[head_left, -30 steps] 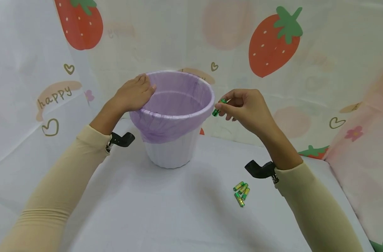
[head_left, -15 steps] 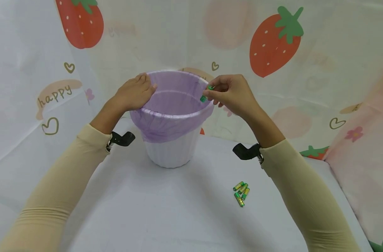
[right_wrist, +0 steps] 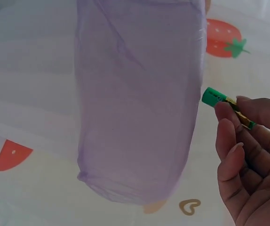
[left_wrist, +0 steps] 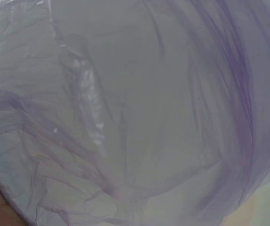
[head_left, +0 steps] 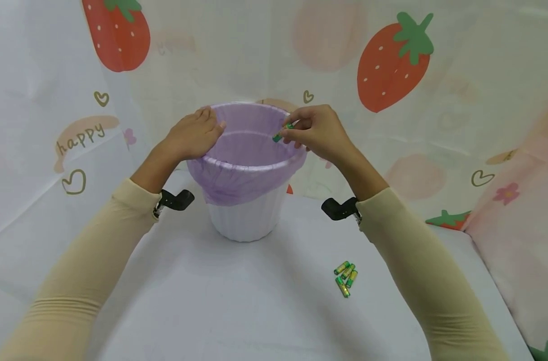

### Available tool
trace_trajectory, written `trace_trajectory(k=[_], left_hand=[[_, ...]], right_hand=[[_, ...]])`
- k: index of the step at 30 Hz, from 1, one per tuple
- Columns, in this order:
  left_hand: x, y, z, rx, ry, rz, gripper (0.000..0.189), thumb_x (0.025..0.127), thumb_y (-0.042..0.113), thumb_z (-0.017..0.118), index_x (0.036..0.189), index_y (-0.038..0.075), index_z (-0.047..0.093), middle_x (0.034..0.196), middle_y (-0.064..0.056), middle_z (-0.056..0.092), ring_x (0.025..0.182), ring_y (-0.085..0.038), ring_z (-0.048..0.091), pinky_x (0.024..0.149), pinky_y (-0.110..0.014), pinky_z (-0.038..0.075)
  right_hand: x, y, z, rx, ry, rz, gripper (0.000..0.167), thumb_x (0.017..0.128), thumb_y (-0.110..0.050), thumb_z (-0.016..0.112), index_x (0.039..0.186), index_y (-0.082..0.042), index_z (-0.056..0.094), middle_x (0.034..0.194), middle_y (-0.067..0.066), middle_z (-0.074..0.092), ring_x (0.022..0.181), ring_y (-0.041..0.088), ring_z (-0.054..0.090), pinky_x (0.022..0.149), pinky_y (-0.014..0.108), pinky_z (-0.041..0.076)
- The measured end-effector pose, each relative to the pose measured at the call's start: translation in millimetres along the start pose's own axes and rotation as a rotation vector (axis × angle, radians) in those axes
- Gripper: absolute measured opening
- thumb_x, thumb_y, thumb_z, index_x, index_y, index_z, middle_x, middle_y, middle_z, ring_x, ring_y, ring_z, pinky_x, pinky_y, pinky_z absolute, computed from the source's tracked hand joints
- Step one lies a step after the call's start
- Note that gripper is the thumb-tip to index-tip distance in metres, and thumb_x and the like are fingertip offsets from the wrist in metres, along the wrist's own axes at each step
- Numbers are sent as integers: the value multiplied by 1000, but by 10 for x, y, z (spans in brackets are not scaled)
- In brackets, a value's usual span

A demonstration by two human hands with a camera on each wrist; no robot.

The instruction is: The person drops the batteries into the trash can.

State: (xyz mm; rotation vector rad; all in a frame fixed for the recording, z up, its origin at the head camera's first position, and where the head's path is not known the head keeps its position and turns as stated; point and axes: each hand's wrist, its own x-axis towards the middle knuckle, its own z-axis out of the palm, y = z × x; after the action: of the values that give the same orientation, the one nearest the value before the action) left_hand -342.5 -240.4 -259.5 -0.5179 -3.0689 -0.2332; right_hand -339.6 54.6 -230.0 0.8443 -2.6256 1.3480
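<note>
My left hand (head_left: 193, 134) holds the left rim of a white bin (head_left: 243, 220), its thumb on the inner side; the other fingertips are hard to make out. A purple bin liner (head_left: 251, 173) lines the bin and folds down over its rim. Over the rim's right side, my right hand (head_left: 319, 133) pinches a green and gold battery (head_left: 277, 136) between thumb and fingers. Up close in the right wrist view, the battery (right_wrist: 213, 97) juts past the fingertips beside the liner. Several similar batteries (head_left: 346, 277) lie on the table to the right of the bin.
A white cloth covers the table (head_left: 237, 301). Behind the bin hangs a light curtain printed with strawberries (head_left: 393, 65), hearts and lettering; pinkish fabric (head_left: 526, 215) borders the right. A black wrist camera (head_left: 341, 208) sits under each forearm.
My right hand has carried the battery leftward and slightly up, from outside the bin's right rim to over the opening. The left hand, bin and loose batteries keep their places.
</note>
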Motion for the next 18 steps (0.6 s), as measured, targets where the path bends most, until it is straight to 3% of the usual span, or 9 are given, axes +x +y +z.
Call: trace_trajectory(k=[5, 18], left_hand=[[-5, -1, -5, 5, -5, -3, 70, 111, 38, 10, 153, -18, 4, 163, -35, 2, 154, -44, -1, 125, -51, 2], [-55, -81, -10, 14, 3, -4, 70, 110, 36, 8, 152, -20, 4, 162, -37, 1, 153, -46, 0, 125, -52, 4]], right_hand=[[49, -8, 55, -9, -21, -8, 14, 91, -13, 75, 105, -9, 76, 87, 5, 78, 71, 23, 67, 58, 26, 49], [99, -45, 202, -37, -47, -20, 21, 90, -14, 76, 110, -8, 77, 92, 7, 77, 76, 31, 69, 67, 32, 56]])
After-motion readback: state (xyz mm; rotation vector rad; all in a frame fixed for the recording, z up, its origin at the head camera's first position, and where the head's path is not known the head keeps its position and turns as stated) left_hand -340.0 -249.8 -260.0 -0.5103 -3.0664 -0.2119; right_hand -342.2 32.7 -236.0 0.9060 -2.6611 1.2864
